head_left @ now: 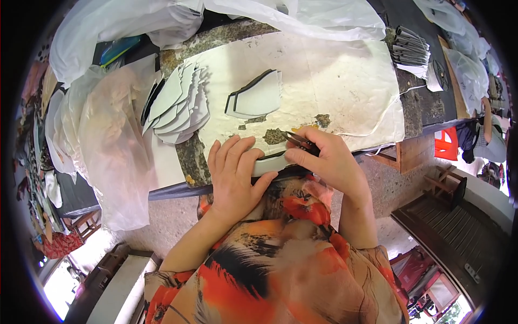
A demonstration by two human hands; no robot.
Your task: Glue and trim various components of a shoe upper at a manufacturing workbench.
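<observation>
At the table's near edge lies a pale grey-white cut piece [270, 164] with a black strip along its far edge. My left hand [233, 170] rests on its left end, fingers stretched out and thumb spread. In my right hand [324, 157] is a pair of small dark snips [300, 141], its pointed tips aimed left and away from me. The thumb of that hand is beside the piece's right end. Beyond my hands, a small stack of similar pieces [258, 97] with black edging lies on the white sheet [345, 81].
A fanned pile of grey-white pieces [181, 105] is at the left. Black-edged pieces [411, 51] are bundled at the far right. Clear plastic bags [116, 135] cover the left and far sides. A white cord [372, 127] crosses the sheet. A wooden stool [445, 186] stands at right.
</observation>
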